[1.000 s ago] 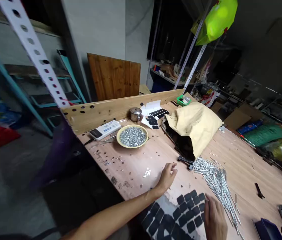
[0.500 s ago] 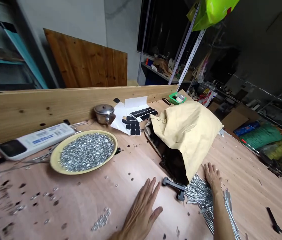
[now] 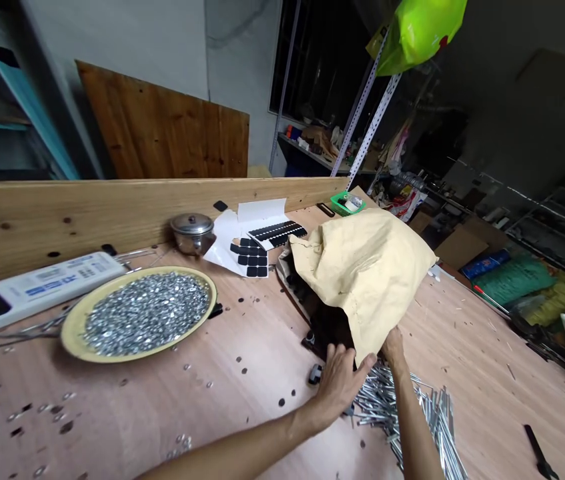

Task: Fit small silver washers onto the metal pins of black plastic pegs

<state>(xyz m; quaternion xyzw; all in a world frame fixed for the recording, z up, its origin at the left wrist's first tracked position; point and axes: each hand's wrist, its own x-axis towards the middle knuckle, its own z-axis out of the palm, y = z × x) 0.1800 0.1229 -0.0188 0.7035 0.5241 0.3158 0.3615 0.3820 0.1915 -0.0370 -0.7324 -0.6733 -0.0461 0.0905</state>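
Cluttered workshop, plywood bench (image 3: 242, 320). Tan paper bag (image 3: 367, 267) lies on its side, crumpled. Its long axis runs away to the far right and its dark mouth faces both hands. Left hand (image 3: 338, 385) is at the mouth, fingers loosely spread, tips on the lip, holding nothing. Right hand (image 3: 393, 347) touches the lip too, fingers tucked under, so its grip cannot be told. Steel rods (image 3: 412, 413) are heaped just below the bag.

A crumpled tan paper bag (image 3: 362, 273) is lying on its side around the middle of the worktop (image 3: 242, 400), its dark open mouth facing the near edge. Small black parts (image 3: 318, 328) are showing inside the mouth and spilling just out of it. A loose pile of thin silver rods (image 3: 415, 410) is lying just beside the mouth, toward the near edge.
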